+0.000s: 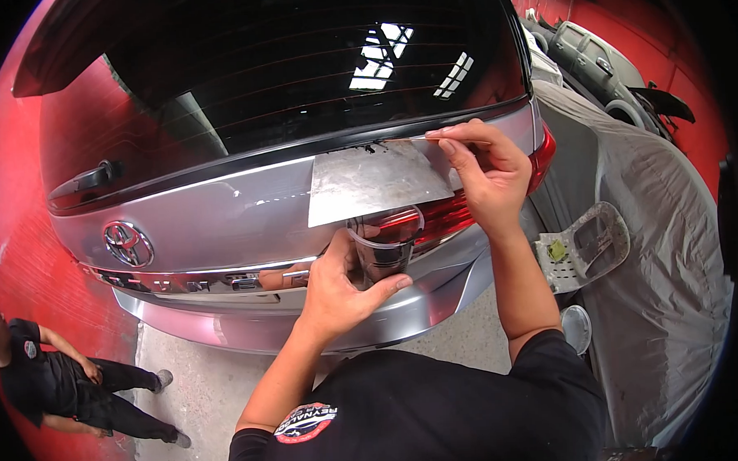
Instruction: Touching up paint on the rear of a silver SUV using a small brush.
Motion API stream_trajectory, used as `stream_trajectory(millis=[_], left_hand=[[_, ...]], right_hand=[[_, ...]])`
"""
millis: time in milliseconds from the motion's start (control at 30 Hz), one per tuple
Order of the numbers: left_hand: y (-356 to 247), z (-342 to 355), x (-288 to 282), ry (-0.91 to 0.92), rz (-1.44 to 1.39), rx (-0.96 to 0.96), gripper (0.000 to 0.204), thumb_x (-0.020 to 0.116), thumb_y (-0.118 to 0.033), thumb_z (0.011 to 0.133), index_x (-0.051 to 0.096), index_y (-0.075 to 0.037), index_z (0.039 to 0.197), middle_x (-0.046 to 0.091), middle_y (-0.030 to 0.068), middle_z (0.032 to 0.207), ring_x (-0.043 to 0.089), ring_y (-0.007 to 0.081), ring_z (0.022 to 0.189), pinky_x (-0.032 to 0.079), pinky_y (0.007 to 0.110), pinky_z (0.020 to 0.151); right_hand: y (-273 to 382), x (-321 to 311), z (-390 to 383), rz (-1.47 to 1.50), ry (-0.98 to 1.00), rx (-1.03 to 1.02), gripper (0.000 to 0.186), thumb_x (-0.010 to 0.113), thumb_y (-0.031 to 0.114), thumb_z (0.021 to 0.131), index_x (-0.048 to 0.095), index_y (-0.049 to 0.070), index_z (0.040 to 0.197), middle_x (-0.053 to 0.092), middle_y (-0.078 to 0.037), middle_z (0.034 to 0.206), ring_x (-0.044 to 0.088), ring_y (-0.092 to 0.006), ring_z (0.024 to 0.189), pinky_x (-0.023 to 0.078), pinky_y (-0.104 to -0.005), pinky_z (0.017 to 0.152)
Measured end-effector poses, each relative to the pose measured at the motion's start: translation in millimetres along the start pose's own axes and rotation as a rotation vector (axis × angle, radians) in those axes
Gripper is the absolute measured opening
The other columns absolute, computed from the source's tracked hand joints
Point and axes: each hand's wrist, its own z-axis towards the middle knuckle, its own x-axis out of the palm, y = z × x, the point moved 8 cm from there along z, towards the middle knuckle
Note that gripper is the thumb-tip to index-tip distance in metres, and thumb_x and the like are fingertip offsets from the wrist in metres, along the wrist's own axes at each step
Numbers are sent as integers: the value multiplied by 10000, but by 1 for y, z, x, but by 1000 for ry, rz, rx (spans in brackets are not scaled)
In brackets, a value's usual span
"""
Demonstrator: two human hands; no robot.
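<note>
Well, the left hand [335, 277] curls round the cup [387, 258] just under the sheet [365, 183], by the right end of the tailgate [220, 208]; the right hand [492, 176] pinches a stick [472, 140]. Dark smears [372, 147] already mark the sheet's top; the cup seems to hold more.

Silver metal car tailgate [220, 212], centre; dark glass rear window [255, 71] on its far side. Thin grey four-sided metal sheet [375, 185] before the tailgate's right part, dark smears [371, 148] along its far edge. Bare right hand [492, 176] at the sheet's right, thin brown stick [464, 141] in it. Clear round plastic cup [384, 259] by the sheet's near edge, in the bare left hand [336, 281]. Right: grey draped fabric cover [666, 250]; pale perforated plastic item [575, 264] by its left side, light-green pad [558, 249] thereon. Near left: black-clad person [37, 373].
</note>
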Motion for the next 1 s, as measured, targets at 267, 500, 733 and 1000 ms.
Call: stream_trajectory(millis=[267, 500, 733, 1000], left_hand=[[2, 1, 0, -13, -8, 27, 603, 949, -225, 771, 574, 32, 1167, 749, 117, 930, 686, 116, 769, 558, 281, 694], [3, 1, 0, -19, -33, 33, 585, 947, -226, 771, 572, 29, 1141, 752, 121, 930, 686, 119, 768, 557, 284, 691], [2, 1, 1, -13, -38, 20, 602, 947, -219, 771, 572, 39, 1164, 753, 130, 945, 693, 123, 800, 563, 286, 718], [2, 1, 1, -23, -53, 31, 603, 950, -214, 770, 574, 35, 1170, 755, 132, 956, 701, 123, 801, 568, 287, 723]], right_hand=[[6, 4, 0, 15, 43, -3, 138, 710, -86, 928, 757, -21, 1040, 752, -73, 952, 674, -93, 842, 511, -221, 768], [8, 6, 1, 2, 43, -22, 144, 715, -91, 920, 769, -17, 1032, 734, -64, 925, 640, -86, 799, 493, -221, 739], [8, 6, 1, -35, 30, -55, 162, 721, -92, 915, 775, -9, 1043, 719, -57, 899, 628, -87, 781, 488, -222, 725], [7, 5, 1, -72, 26, -84, 178, 723, -103, 904, 775, -9, 1046, 714, -57, 886, 619, -85, 766, 474, -217, 699]])
